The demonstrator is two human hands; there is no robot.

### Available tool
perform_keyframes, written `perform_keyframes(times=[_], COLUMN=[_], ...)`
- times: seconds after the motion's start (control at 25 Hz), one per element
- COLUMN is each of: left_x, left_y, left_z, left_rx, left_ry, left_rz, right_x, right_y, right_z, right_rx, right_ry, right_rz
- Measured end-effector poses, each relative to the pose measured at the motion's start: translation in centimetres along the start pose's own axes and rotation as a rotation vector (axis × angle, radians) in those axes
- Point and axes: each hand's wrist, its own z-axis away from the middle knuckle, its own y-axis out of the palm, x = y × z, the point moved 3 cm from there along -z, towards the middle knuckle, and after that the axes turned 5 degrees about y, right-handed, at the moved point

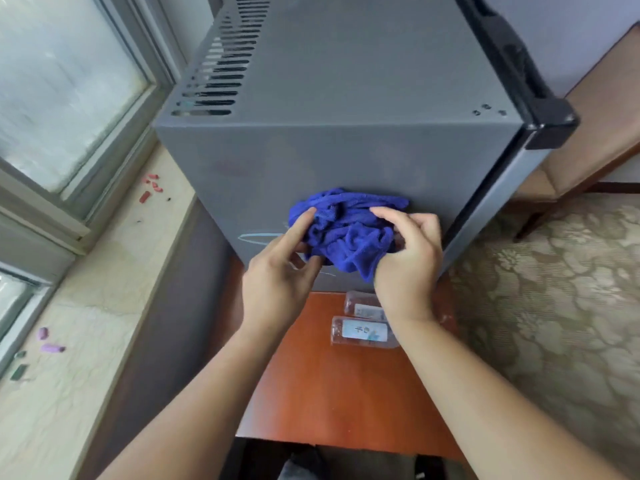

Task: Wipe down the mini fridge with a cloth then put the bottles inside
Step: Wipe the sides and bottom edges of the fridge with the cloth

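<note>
1 cloth [346, 230] sits bunched against the mini fridge [329, 133], gripped between left hand [277, 275] and right hand [410, 258].

Reddish wooden tabletop [311, 393] with a grey mini fridge [329, 98] and two labelled bottles [363, 331] flat beside it

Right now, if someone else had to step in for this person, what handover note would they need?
Hands: the left hand pinches the blue cloth; the right hand grips it too.
The cloth is bunched against the mini fridge side panel.
Two bottles lie on the wooden surface below, outside the fridge; its door looks shut.
Done: wiping under way, extent unclear.
Left: finish wiping, open the door, load both bottles.
</note>
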Motion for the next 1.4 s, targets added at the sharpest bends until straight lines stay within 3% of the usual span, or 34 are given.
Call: perform_keyframes(times=[0.08,0.2,0.28,0.4,0.64,1.12,1.4], left_x=[-3.0,-7.3,-9.8,-11.1,-7.1,9.6,9.3], left_y=[3.5,7.8,10.2,12.5,10.9,-6.8,-4.2], left_z=[0.4,0.8,0.8,1.0,1.9,1.3,1.6], left_rx=[0.047,0.107,0.116,0.155,0.166,-0.133,-0.118], left_ry=[0.03,0.1,0.143,0.13,0.028,-0.33,-0.35], left_rz=[0.01,-0.044,-0.081,-0.097,-0.13,-0.01,0.083], right_x=[-2.3,-4.9,-6.1,-7.6,-8.2,2.1,0.1], right_y=[-3.4,-7.3,-9.5,-11.6,-8.2,14.4,12.8], right_z=[-0.6,-1.7,-2.5,-3.3,-1.7,6.7,5.7], right_rx=[-0.035,-0.108,-0.115,-0.03,-0.048,0.137,0.15], right_ry=[0.26,0.541,0.658,0.776,0.885,1.049,1.054], right_rz=[-0.107,-0.449,-0.636,-0.726,-0.737,-0.883,-0.86])
